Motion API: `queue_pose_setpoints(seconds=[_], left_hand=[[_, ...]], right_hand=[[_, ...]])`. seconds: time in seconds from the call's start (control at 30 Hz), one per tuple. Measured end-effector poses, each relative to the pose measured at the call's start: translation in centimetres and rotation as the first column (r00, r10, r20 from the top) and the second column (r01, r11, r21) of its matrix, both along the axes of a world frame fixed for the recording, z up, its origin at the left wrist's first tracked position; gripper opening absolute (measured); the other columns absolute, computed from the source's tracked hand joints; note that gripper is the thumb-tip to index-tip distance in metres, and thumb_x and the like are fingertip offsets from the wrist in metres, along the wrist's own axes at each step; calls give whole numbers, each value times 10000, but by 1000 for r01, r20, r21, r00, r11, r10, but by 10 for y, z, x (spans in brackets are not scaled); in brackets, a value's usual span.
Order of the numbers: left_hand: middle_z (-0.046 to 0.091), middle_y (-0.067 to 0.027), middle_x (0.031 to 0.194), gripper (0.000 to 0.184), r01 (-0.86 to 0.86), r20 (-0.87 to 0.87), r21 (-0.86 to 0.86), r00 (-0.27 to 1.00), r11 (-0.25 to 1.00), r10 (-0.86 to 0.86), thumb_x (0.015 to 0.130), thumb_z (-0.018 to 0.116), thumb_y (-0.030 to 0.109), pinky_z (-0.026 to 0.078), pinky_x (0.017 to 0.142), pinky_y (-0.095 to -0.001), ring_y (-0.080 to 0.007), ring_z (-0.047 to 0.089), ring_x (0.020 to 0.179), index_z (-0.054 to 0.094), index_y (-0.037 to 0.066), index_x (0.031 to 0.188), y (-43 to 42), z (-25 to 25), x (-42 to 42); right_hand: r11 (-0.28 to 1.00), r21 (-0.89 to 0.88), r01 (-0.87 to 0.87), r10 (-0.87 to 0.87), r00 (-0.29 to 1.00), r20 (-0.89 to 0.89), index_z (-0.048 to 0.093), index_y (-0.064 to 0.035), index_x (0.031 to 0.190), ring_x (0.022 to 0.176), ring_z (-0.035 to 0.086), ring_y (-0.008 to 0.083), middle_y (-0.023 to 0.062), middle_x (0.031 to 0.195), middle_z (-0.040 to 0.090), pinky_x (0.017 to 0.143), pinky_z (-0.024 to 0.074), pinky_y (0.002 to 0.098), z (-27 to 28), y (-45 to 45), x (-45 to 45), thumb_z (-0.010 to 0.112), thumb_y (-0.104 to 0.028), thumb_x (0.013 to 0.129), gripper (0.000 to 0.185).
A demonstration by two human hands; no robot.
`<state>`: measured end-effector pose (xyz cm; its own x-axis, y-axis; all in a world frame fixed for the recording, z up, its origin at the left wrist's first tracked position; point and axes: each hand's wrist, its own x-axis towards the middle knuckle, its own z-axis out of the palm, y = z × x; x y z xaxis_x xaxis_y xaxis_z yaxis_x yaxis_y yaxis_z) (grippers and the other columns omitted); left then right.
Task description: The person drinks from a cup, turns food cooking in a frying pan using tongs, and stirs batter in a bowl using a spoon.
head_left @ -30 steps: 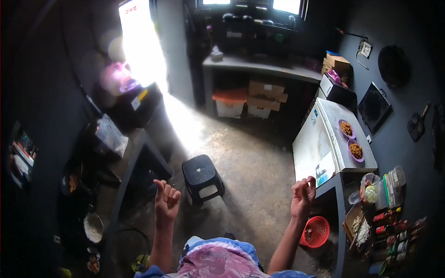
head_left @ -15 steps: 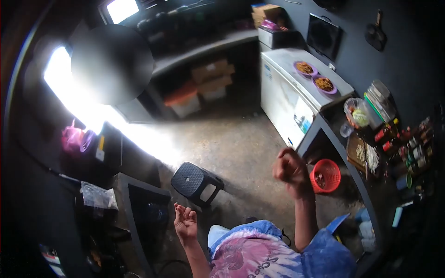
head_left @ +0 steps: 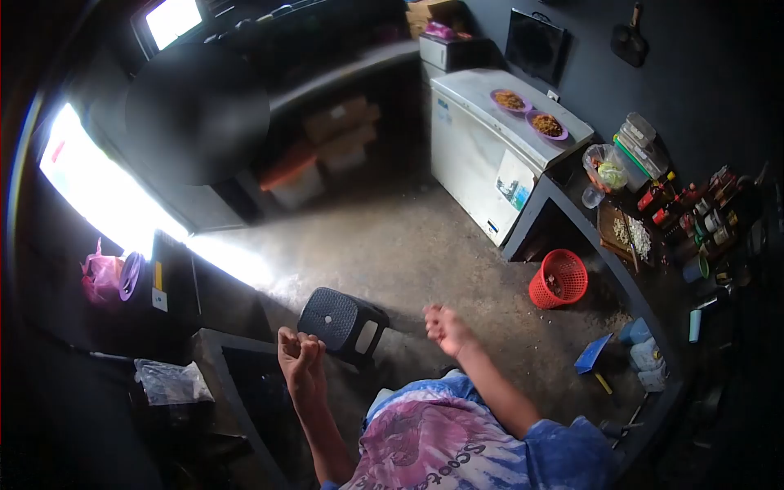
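My left hand (head_left: 302,366) is raised at the lower left, its fingers curled in and no object showing in it. Just beyond it in view is a dark plastic stool (head_left: 333,317) with a hole in its seat. My right hand (head_left: 449,331) is held out over the floor in front of my tie-dyed shirt (head_left: 433,441). Its fingers are bent together and slightly blurred, with nothing visible in them. Neither hand appears to touch anything. A red plastic basket (head_left: 573,278) with some scraps inside stands on the floor to the right.
Two plates of food (head_left: 545,126) sit on a white chest freezer (head_left: 478,147). Along the right counter are a chopping board (head_left: 608,224) with chopped pieces, bottles (head_left: 653,196) and containers (head_left: 641,143). A blue dustpan (head_left: 592,353) lies low right. A clear plastic bag (head_left: 171,382) is at left.
My right hand has swung left and down, away from the basket's side. My left hand has shifted slightly left and up. The room has slid left in view, and more floor at right shows.
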<state>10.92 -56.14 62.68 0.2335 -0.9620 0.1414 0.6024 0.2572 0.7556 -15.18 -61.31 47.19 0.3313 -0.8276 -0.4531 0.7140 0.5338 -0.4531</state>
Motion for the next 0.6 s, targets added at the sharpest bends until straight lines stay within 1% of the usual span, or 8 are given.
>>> queue_pose_setpoints(seconds=[0.13, 0.2, 0.27, 0.4, 0.47, 0.5, 0.53, 0.6], left_hand=[[262, 61, 493, 219, 91, -417, 210, 909, 973, 6, 918, 481, 336, 265, 485, -229, -54, 233, 446, 512, 137, 831, -4, -30, 45], [267, 70, 447, 303, 151, -440, 339, 898, 928, 14, 906, 470, 410, 253, 448, -235, -60, 215, 398, 497, 151, 752, -2, -42, 63], [251, 72, 409, 368, 207, -481, 399, 877, 893, 12, 899, 458, 456, 247, 437, -235, -63, 219, 382, 476, 159, 683, 4, -57, 72], [253, 70, 390, 319, 156, -445, 548, 886, 822, 129, 900, 486, 409, 278, 461, -246, -68, 233, 380, 476, 181, 677, 21, -67, 85], [250, 68, 393, 298, 141, -462, 536, 874, 832, 150, 898, 492, 392, 283, 469, -244, -70, 234, 384, 491, 176, 693, 32, -73, 92], [245, 68, 396, 288, 119, -459, 542, 871, 832, 174, 897, 495, 385, 285, 472, -243, -71, 235, 386, 500, 173, 702, 36, -74, 94], [238, 68, 399, 279, 61, -424, 582, 873, 811, 239, 898, 494, 374, 286, 476, -242, -71, 236, 389, 518, 165, 714, 40, -76, 95], [254, 58, 416, 270, 2, -407, 536, 877, 844, 256, 890, 507, 377, 294, 485, -243, -78, 264, 412, 541, 161, 732, 49, -82, 99]], right_hand=[[963, 71, -260, 269, 922, -278, 496, -71, 972, 539, 455, 51, -9, 730, 508, 435, 350, 182, 7, 51, 80, 675, -102, 772, 270], [920, 25, -391, 373, 854, -362, 502, -62, 994, 559, 477, 54, -6, 740, 527, 466, 381, 188, 24, 52, 102, 677, -97, 771, 285], [843, -333, -422, 211, 829, -518, 508, -47, 1009, 604, 510, 54, -5, 738, 552, 557, 427, 205, 32, 44, 122, 664, -72, 777, 281], [676, -541, -500, -17, 724, -690, 487, -66, 884, 677, 535, 61, 14, 734, 556, 589, 427, 209, 90, -12, 138, 576, -21, 820, 119], [709, -619, -336, -131, 801, -585, 446, -92, 816, 665, 434, 52, -15, 740, 446, 560, 385, 216, 104, -57, 144, 529, -55, 850, 97], [592, -781, -200, -49, 958, -283, 420, -122, 782, 641, 394, 62, -32, 727, 401, 497, 344, 195, 108, -86, 142, 576, -143, 855, 173], [688, -726, -2, -275, 925, -263, 371, -144, 750, 542, 319, 52, -56, 677, 341, 420, 246, 180, 98, -115, 146, 624, -246, 847, 289], [809, -586, -52, -202, 911, -360, 352, -173, 744, 427, 233, 9, -81, 620, 316, 385, 158, 184, 126, -161, 158, 659, -314, 815, 346]])
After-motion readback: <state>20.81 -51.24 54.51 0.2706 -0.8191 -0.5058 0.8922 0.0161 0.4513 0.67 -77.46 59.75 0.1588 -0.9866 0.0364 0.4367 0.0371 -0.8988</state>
